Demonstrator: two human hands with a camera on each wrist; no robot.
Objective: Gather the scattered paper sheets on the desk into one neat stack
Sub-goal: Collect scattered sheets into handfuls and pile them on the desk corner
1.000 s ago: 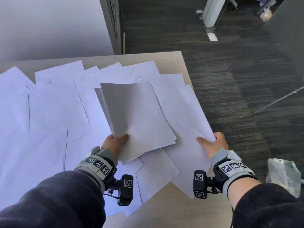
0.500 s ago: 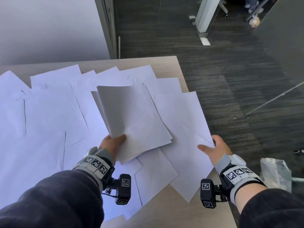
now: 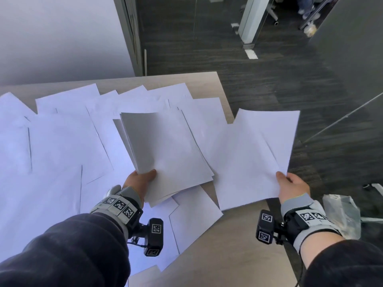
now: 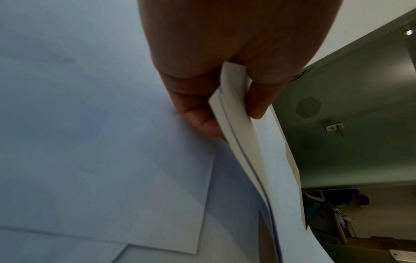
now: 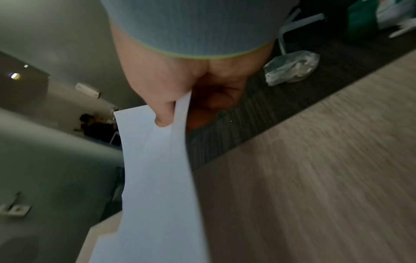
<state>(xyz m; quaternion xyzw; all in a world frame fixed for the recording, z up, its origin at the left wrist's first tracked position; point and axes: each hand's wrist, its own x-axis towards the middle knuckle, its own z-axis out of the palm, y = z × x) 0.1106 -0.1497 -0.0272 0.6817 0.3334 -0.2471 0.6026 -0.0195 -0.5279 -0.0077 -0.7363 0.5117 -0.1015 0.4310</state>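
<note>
Paper sheets (image 3: 62, 141) lie scattered and overlapping across most of the desk (image 3: 228, 255), from its far edge down toward me, with bare wood showing only along the near right side and the far strip. From my remote seat I see the left hand (image 3: 138, 183) gripping a gathered stack (image 3: 165, 152) by its near left corner, thumb on top. In the left wrist view the fingers (image 4: 198, 113) curl under the bundle while the thumb presses from the other side, so the stack (image 4: 236, 124) is pinched firmly; its layered edges show as thin lines. The stack is lifted at a slant above the loose sheets beneath it, and its pages are not squared, with a few corners fanning out at the near edge.

The right hand (image 3: 294, 187) grasps two loose sheets (image 3: 248, 158) at their near right corner. They hang in the air beside the stack, partly past the right edge of the desk, over the dark floor (image 3: 269, 69). In the right wrist view the thumb lies on the upper face of the paper (image 5: 157, 160) and the fingers are tucked below it, in shadow.

A crumpled clear plastic bag (image 3: 342, 214) sits on the floor just right of my right wrist.
</note>
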